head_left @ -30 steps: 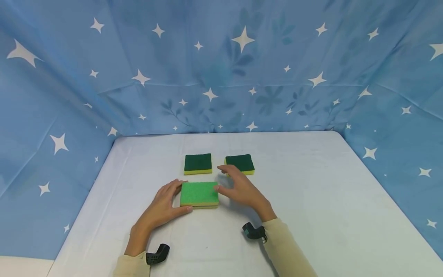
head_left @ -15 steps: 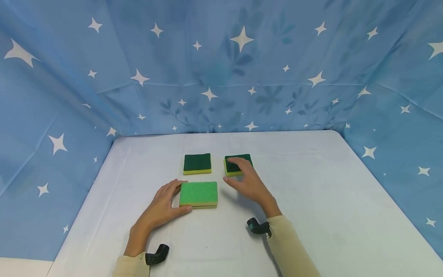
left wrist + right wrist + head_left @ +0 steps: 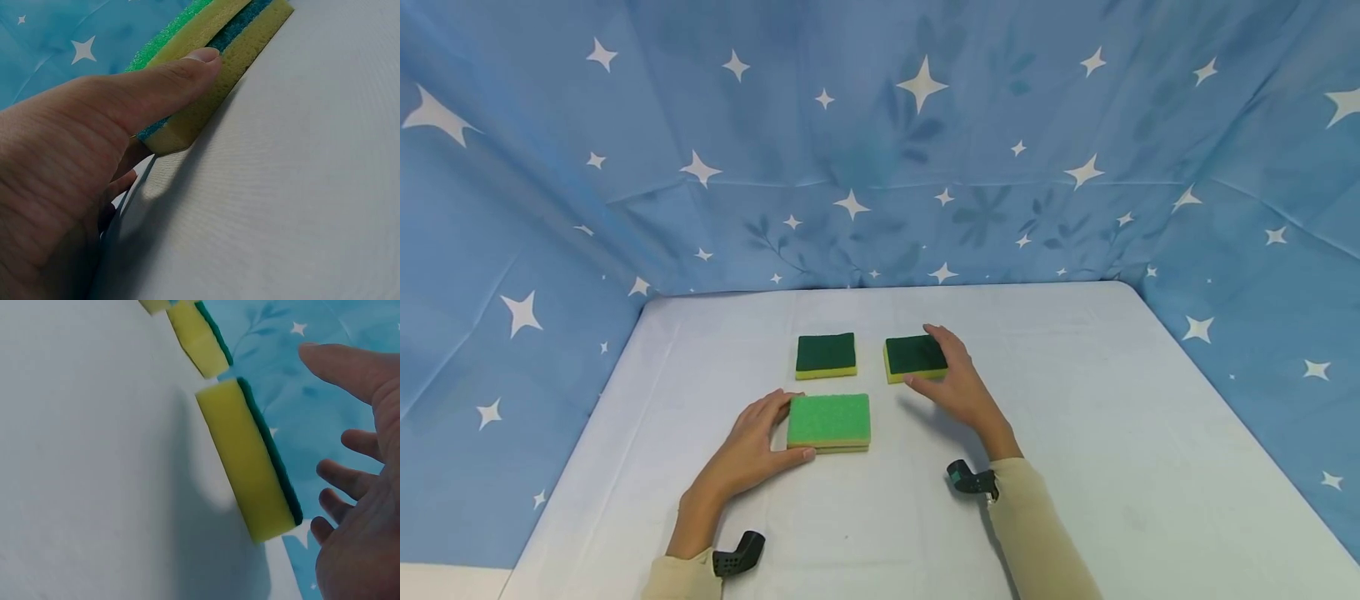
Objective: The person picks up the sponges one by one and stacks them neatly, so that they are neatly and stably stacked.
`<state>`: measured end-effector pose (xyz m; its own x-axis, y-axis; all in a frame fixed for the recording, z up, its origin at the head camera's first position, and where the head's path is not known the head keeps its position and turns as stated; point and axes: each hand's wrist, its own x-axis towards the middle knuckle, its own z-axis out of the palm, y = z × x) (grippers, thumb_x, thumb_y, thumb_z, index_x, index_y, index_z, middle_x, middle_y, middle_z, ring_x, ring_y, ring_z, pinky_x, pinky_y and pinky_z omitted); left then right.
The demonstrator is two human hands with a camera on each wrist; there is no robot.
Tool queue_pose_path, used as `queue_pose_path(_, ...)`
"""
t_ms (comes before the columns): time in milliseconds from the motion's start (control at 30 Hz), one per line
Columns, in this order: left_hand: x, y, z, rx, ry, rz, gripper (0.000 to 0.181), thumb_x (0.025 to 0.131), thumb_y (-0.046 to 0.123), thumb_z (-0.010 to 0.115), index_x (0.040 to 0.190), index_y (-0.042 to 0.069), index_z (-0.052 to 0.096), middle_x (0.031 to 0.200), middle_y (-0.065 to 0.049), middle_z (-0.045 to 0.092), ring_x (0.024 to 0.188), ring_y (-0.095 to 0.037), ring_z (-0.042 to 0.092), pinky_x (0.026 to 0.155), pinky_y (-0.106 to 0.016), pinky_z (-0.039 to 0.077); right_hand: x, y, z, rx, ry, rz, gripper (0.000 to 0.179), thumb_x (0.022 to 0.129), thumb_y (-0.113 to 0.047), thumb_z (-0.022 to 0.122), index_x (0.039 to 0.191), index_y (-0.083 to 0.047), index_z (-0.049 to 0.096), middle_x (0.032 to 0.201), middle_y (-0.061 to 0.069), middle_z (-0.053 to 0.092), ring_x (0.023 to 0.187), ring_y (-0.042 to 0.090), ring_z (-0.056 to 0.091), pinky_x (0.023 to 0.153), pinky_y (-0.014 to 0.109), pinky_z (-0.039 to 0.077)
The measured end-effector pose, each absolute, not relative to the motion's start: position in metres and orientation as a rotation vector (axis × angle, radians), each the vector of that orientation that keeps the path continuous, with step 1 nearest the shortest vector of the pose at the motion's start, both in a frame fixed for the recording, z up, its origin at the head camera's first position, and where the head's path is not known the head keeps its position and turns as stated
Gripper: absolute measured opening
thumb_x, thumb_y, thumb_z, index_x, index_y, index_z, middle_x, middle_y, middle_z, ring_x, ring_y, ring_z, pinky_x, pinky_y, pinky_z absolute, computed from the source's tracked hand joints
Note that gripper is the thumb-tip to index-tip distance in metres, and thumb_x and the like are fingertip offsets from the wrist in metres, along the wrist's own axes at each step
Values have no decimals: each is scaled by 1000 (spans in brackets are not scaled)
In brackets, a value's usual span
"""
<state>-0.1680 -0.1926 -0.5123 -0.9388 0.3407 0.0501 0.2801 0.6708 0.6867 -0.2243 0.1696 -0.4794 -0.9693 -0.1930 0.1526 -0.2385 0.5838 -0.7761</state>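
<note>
Two sponges are stacked at the front: a bright green-topped sponge (image 3: 829,417) over a blue-topped sponge (image 3: 240,59), both with yellow foam. My left hand (image 3: 747,454) grips the stack at its left end, thumb against the near side and fingers behind, partly hidden. Farther back on the right lies a yellow sponge with a dark green top (image 3: 913,355). My right hand (image 3: 962,387) hovers at its right end with thumb and fingers spread. In the right wrist view, a gap shows between this hand (image 3: 356,469) and the sponge's dark green face.
Another dark green and yellow sponge (image 3: 825,353) lies behind the stack, left of the one by my right hand. A white cloth covers the table (image 3: 1120,433). A blue star-patterned curtain (image 3: 880,150) stands along the back and sides.
My right hand has moved right and away from me, from beside the stack, across the right dark green sponge to its right end. The left hand keeps its hold on the stack.
</note>
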Motion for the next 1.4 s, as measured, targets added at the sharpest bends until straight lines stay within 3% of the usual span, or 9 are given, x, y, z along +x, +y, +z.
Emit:
queue_pose_path(767,-168,-190,-513,505,2769,1135,89,88,55,84,159,16,47,168,-24,35,156,-47,26,121,-73,23,-245,202,-496,277,-2865,1452,108,91,-44,85,172,-17,19,177,14,18,162,39,16,124,68,21)
queue_pose_path(1400,-167,-192,-511,510,2788,1121,88,89,55,84,158,14,47,167,-23,38,155,-48,29,121,-72,24,-258,203,-500,351,-2866,1519,95,93,-31,83,169,-11,30,172,16,32,157,39,30,125,63,24)
